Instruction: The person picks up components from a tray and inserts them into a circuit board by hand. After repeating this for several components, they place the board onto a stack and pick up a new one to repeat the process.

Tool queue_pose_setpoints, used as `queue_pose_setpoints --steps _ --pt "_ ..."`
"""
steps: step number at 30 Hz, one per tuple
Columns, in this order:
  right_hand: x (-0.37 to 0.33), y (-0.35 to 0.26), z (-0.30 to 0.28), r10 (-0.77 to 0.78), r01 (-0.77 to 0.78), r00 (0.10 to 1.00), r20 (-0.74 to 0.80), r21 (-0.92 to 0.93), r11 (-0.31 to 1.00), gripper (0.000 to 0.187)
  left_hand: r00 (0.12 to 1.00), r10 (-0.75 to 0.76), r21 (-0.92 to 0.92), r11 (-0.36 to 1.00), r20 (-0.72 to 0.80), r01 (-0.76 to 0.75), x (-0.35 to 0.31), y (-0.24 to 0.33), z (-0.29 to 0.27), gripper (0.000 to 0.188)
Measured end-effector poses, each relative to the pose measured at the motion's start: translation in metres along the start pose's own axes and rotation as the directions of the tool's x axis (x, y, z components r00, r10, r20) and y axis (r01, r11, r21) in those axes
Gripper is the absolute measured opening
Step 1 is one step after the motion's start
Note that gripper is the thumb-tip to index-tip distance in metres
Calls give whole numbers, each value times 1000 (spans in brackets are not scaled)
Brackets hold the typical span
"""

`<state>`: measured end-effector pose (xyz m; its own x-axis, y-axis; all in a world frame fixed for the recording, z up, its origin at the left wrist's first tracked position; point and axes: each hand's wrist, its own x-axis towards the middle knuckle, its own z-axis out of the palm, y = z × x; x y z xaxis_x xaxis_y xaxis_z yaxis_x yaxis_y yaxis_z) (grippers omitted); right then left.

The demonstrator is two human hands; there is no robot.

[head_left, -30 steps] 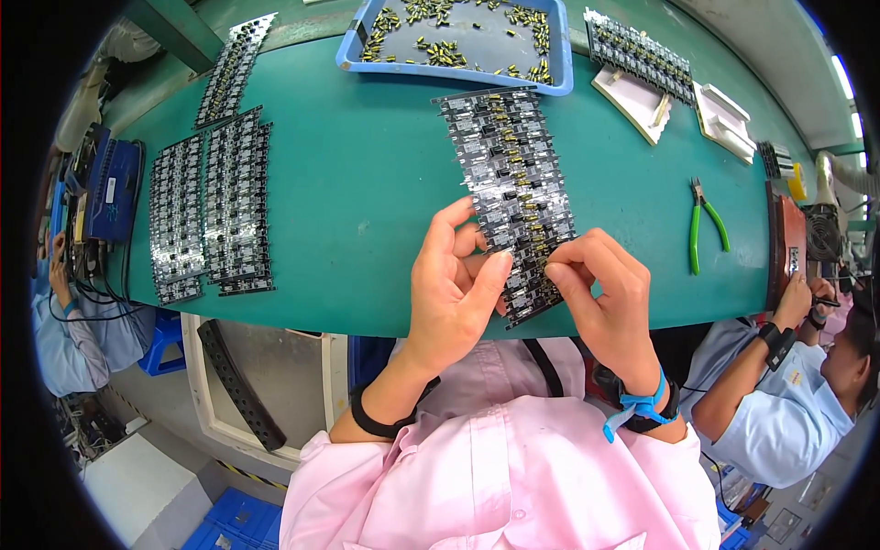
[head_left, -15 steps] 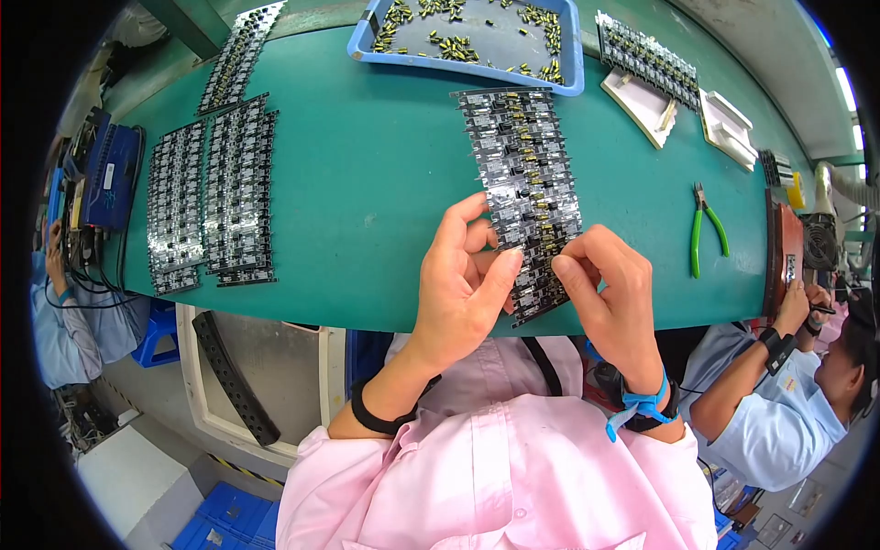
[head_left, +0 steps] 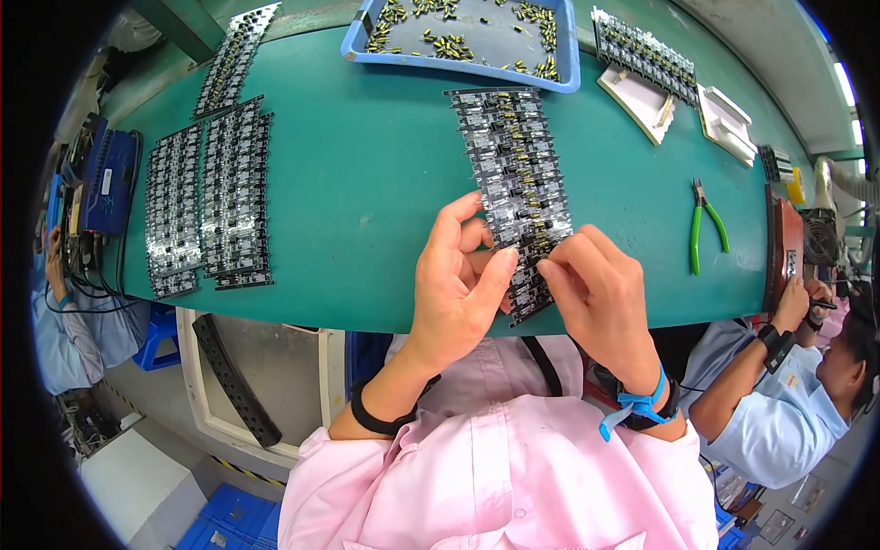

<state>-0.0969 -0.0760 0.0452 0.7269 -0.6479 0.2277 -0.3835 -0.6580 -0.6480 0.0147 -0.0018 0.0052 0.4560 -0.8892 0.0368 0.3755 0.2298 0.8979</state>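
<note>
A long black circuit board panel point(head_left: 513, 165) stands tilted in front of me, with a column of small yellow-and-black capacitors down its middle. My left hand point(head_left: 458, 284) grips its left edge near the lower end, thumb on the front face and fingers behind. At the lower right part of the panel, my right hand point(head_left: 596, 289) has thumb and forefinger pinched together against the board. Whatever lies between those fingertips is too small to make out. Beyond the panel's far end sits a blue tray point(head_left: 458, 66) with many loose capacitors.
More board panels point(head_left: 236, 188) lie at the left, and another panel point(head_left: 644, 57) rests on white holders point(head_left: 639, 103) at the back right. Green-handled cutters point(head_left: 706, 229) lie to the right. A co-worker point(head_left: 779, 394) works at the right edge; a blue box point(head_left: 112, 179) stands far left.
The panel's upper part has shifted slightly left. My right hand has moved a little left and down along the board, still pinched, while my left hand keeps its grip.
</note>
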Motion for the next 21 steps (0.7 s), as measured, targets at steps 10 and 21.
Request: queue_pose_setpoints --steps 10,21 --pt "5 8 -3 -95 91 994 -62 -66 994 15 999 31 -8 999 -8 -31 1 0 -1 40" --pt "3 9 -1 397 -463 885 242 537 705 36 998 51 -76 996 -41 -54 1 -1 0 43"
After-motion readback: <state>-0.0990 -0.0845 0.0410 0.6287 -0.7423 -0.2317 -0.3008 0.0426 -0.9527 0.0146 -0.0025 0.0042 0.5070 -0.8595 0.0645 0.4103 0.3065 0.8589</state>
